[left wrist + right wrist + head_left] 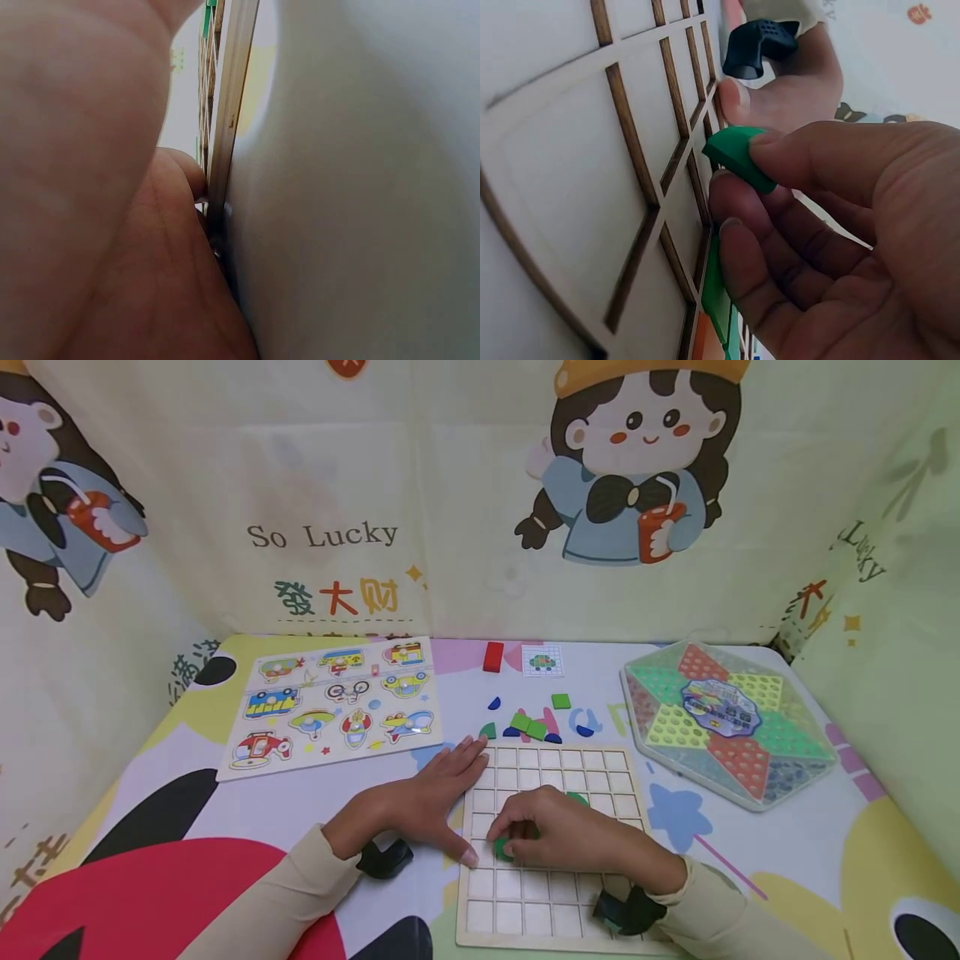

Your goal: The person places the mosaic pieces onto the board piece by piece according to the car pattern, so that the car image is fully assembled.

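A wooden grid board lies on the table in front of the person. The right hand is over its middle and pinches a small green piece with a curved edge between thumb and fingers, close above the cells. Under that hand, a green piece and an orange piece sit in the grid, partly hidden. The left hand is spread along the board's left edge, thumb and fingertips against the frame. In the left wrist view, its palm lies beside the board's side rail.
Loose green squares, blue half-rounds and a red rectangle lie beyond the board, near a pattern card. A vehicle puzzle board is at the back left, a hexagonal Chinese checkers set at the right.
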`<state>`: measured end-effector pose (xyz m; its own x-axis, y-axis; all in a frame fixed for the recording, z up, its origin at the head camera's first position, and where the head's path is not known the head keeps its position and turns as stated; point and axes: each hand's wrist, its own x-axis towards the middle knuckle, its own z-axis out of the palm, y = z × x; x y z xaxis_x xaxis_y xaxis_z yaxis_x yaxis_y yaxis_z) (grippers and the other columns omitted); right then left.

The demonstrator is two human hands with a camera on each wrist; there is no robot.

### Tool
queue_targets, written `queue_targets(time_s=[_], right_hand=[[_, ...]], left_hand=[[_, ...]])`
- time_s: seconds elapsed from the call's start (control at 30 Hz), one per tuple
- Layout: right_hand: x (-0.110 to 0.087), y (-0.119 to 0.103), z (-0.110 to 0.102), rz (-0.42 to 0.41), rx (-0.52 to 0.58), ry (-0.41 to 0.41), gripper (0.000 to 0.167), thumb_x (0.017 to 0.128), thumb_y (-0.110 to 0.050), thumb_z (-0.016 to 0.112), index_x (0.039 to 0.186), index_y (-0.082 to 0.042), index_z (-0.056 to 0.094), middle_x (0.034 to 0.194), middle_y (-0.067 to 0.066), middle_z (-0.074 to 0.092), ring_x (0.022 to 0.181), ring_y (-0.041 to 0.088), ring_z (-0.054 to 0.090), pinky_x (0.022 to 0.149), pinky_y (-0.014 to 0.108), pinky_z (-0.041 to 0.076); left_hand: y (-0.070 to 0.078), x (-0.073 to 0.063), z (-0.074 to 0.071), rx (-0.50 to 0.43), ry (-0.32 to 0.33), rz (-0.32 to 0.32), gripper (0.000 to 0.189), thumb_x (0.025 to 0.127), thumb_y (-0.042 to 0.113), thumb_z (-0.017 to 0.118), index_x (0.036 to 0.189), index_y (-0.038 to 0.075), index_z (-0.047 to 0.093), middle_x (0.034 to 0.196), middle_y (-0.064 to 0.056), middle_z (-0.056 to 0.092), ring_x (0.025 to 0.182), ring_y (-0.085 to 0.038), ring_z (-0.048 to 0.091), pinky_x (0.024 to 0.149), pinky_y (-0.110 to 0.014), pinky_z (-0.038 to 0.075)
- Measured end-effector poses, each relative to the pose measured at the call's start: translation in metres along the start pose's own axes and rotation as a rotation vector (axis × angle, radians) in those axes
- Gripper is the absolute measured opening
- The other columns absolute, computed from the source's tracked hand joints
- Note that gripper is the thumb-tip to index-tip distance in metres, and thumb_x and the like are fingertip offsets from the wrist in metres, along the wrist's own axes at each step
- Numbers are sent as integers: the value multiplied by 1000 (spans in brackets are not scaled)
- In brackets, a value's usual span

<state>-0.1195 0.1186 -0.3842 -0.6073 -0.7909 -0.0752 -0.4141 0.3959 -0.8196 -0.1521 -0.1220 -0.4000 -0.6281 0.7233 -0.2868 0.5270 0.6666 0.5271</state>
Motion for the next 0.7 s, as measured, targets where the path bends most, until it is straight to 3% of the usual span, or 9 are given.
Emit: queue_targets(time_s=[0.4,0.7], right_hand=[[0,-1,1,5,-122,-33,15,89,-6,70,100,-16,75,86,-17,57,75,1,53,67,20,49],[1,-3,2,37,-215,-11,15,88,-8,72,101,-14,75,90,-15,56,74,3,50,66,19,46]], left_hand=[[0,0,-1,5,-5,2,123,69,69,73,158,13,8,162,4,-11,144,-12,-18,116,-39,-5],[0,-1,0,15,-4,-4,123,69,70,72,158,13,8,162,5,-12,144,-12,-17,116,-39,-6]])
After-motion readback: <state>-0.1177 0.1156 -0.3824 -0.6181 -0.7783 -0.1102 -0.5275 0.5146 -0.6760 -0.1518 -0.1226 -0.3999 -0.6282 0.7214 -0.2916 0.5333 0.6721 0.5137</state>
